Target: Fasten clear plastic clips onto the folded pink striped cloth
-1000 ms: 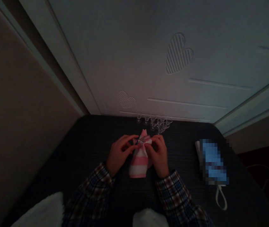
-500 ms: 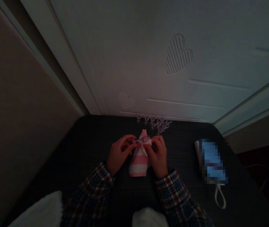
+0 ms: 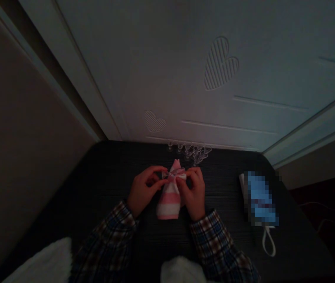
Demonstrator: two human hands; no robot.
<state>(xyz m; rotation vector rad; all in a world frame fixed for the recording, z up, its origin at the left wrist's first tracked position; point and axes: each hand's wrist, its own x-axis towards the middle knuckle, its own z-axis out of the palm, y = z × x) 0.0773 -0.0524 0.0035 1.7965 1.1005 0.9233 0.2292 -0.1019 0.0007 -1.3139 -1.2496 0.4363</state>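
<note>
A small pink-and-white striped cloth piece (image 3: 169,196), shaped like a sock or pouch, stands on a dark table (image 3: 102,184). Its top is gathered into a neck, with a thin clear band (image 3: 173,173) around it. My left hand (image 3: 144,190) pinches the neck from the left, fingers closed on the band's end. My right hand (image 3: 193,192) pinches it from the right, fingers curled against the cloth. Both sleeves are plaid.
A heap of small clear plastic rings (image 3: 192,151) lies at the table's far edge against a white panel with heart reliefs (image 3: 220,63). A lit phone (image 3: 260,198) with a white strap (image 3: 269,243) lies to the right. White fluffy material (image 3: 43,263) sits at the near edge.
Both hands and the striped cloth have shifted slightly left and nearer in view as the head moved. The band now sits tighter around the gathered neck.
</note>
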